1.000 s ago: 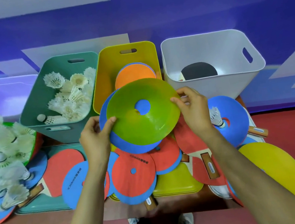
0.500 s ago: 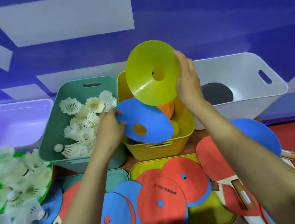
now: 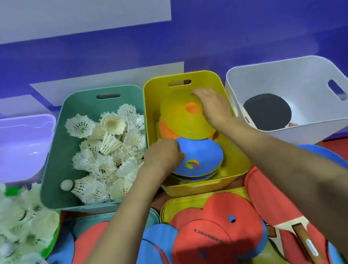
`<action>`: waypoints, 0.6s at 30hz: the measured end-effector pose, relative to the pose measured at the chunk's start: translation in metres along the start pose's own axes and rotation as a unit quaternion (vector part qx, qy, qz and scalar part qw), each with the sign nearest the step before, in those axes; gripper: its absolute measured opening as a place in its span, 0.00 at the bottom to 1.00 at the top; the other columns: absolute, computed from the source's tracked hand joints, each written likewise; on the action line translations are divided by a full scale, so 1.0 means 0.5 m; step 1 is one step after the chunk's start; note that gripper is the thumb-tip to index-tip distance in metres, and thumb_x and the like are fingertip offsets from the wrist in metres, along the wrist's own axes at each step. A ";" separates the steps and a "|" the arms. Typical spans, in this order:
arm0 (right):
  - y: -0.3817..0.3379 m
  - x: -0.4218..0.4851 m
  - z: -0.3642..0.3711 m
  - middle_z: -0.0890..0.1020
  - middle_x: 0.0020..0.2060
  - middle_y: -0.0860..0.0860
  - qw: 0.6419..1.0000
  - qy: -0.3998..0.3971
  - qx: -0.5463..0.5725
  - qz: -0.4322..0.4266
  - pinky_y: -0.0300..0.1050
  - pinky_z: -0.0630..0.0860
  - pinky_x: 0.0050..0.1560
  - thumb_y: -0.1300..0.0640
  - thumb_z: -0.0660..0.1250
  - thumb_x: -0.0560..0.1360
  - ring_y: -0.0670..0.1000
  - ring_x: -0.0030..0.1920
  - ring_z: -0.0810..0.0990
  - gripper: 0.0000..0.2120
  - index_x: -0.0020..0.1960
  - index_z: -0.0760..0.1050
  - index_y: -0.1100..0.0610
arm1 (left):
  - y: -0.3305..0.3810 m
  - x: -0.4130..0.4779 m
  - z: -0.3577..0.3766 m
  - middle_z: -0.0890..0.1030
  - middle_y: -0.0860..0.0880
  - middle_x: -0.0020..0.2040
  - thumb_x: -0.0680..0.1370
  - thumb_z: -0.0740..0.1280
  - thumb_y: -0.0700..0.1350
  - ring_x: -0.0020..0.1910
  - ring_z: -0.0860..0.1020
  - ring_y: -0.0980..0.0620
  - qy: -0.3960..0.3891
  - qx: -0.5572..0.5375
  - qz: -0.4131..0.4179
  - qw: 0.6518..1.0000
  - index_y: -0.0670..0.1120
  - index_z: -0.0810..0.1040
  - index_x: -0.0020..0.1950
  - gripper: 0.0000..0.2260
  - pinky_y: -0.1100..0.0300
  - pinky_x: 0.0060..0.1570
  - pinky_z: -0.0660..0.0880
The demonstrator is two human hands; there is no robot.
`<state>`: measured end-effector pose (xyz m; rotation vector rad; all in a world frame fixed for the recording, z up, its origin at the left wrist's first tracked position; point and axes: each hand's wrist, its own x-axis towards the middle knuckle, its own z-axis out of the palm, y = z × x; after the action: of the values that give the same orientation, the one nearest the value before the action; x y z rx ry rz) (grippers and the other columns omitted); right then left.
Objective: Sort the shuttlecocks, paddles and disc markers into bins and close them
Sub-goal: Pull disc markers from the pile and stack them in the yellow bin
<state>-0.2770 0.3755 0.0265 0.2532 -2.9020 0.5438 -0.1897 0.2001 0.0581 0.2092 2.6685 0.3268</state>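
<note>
Two disc markers sit in the yellow plastic bin. Our left hand grips the near-left edge of a blue disc marker on a stack at the bin's near end. Our right hand lies over the right rim of a translucent yellow disc marker at the far end. Its thumb is hidden, so we cannot tell whether it grips or only presses.

We judge the yellow one, resting on orange discs, could settle tilted if let go askew, stand proud of the rim and block the lid.

Left of it, the teal bin holds white feather shuttlecocks. Right of it, the white bin holds a black-faced paddle. Loose red and blue discs cover the yellow lid nearer us.
</note>
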 end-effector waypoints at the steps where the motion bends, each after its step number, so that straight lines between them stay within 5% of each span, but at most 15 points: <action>1: 0.007 0.004 0.016 0.69 0.69 0.56 0.999 -0.036 -0.026 0.005 0.50 0.64 0.67 0.64 0.55 0.79 0.57 0.69 0.66 0.19 0.70 0.67 0.57 | -0.001 0.000 -0.001 0.77 0.41 0.59 0.77 0.64 0.52 0.59 0.75 0.41 0.016 -0.009 0.006 1.000 0.46 0.76 0.61 0.16 0.52 0.53 0.72; 4: 0.016 0.005 0.044 0.57 0.75 0.57 0.988 -0.118 -0.101 0.017 0.54 0.60 0.70 0.64 0.56 0.78 0.58 0.74 0.56 0.22 0.72 0.64 0.55 | -0.004 0.003 0.004 0.77 0.42 0.60 0.77 0.64 0.51 0.60 0.74 0.42 0.047 -0.031 0.011 0.998 0.47 0.74 0.64 0.17 0.53 0.54 0.71; 7: 0.014 -0.008 0.037 0.50 0.76 0.56 0.989 -0.109 -0.103 0.000 0.56 0.56 0.73 0.64 0.61 0.76 0.58 0.76 0.49 0.23 0.71 0.65 0.55 | 0.001 -0.002 0.017 0.74 0.42 0.63 0.77 0.65 0.50 0.61 0.73 0.42 0.055 -0.039 0.026 0.997 0.47 0.73 0.65 0.18 0.52 0.57 0.71; 10: 0.005 -0.045 -0.003 0.55 0.75 0.57 0.994 -0.077 -0.075 -0.030 0.53 0.54 0.73 0.60 0.64 0.76 0.58 0.75 0.51 0.22 0.69 0.67 0.56 | 0.022 -0.010 0.035 0.73 0.44 0.63 0.76 0.66 0.51 0.63 0.71 0.43 0.076 -0.050 0.038 0.995 0.48 0.73 0.65 0.18 0.50 0.58 0.71; 13: 0.008 -0.121 -0.055 0.68 0.68 0.58 0.998 -0.007 0.003 -0.057 0.54 0.62 0.69 0.59 0.66 0.75 0.59 0.70 0.64 0.19 0.65 0.71 0.58 | 0.069 -0.032 0.052 0.73 0.45 0.63 0.76 0.67 0.49 0.63 0.70 0.44 0.139 -0.080 0.066 0.985 0.48 0.74 0.64 0.17 0.52 0.59 0.70; 18: 0.070 -0.311 -0.149 0.75 0.60 0.54 0.985 0.112 0.125 -0.043 0.45 0.66 0.65 0.56 0.61 0.76 0.53 0.62 0.71 0.18 0.65 0.72 0.58 | 0.201 -0.107 0.111 0.75 0.44 0.58 0.73 0.66 0.47 0.60 0.71 0.44 0.249 -0.129 0.196 0.940 0.45 0.77 0.60 0.16 0.57 0.60 0.65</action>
<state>-0.1227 0.4560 0.0512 0.3255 -2.5911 0.8633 -0.1081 0.2969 0.0574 0.6536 3.0163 0.9633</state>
